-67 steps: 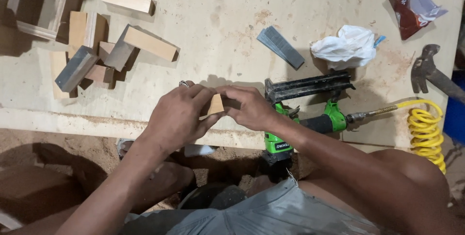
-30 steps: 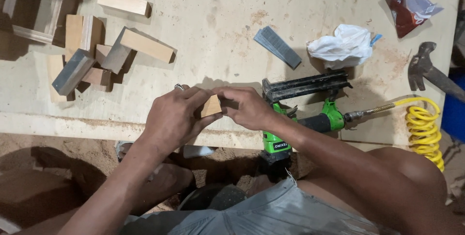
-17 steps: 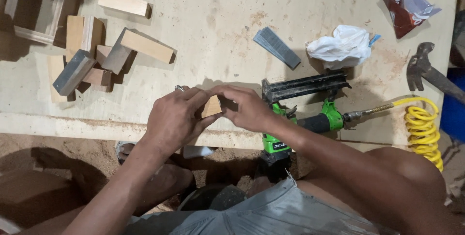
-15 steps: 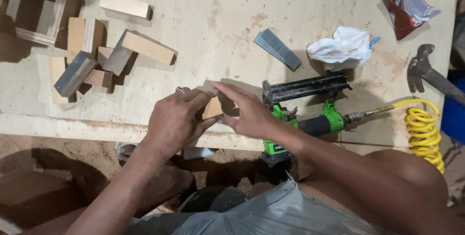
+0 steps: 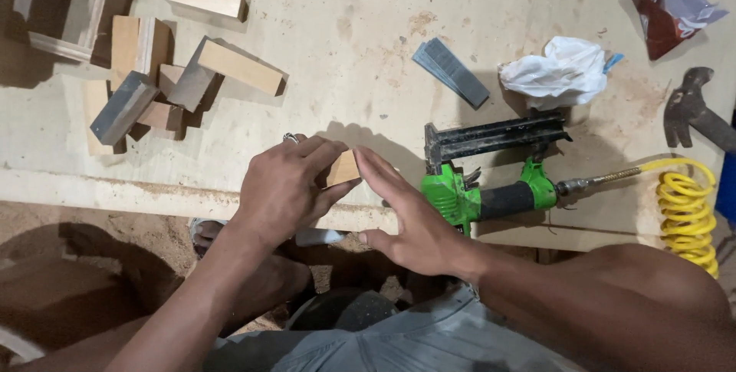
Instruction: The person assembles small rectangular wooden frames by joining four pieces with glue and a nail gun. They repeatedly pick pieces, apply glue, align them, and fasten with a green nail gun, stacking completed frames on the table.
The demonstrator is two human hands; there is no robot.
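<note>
One small wooden block sits pinched in our left hand above the worktop's near edge, its long axis running left to right. Our right hand, fingers apart and flat, touches its right end; the green nail gun lies just right.

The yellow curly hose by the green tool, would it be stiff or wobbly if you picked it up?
Probably wobbly: the yellow hose is wound in springy loops, so it would likely stretch and sag. It looks thin, so probably light. One end joins the green nail gun, so pulling might tug that.
</note>
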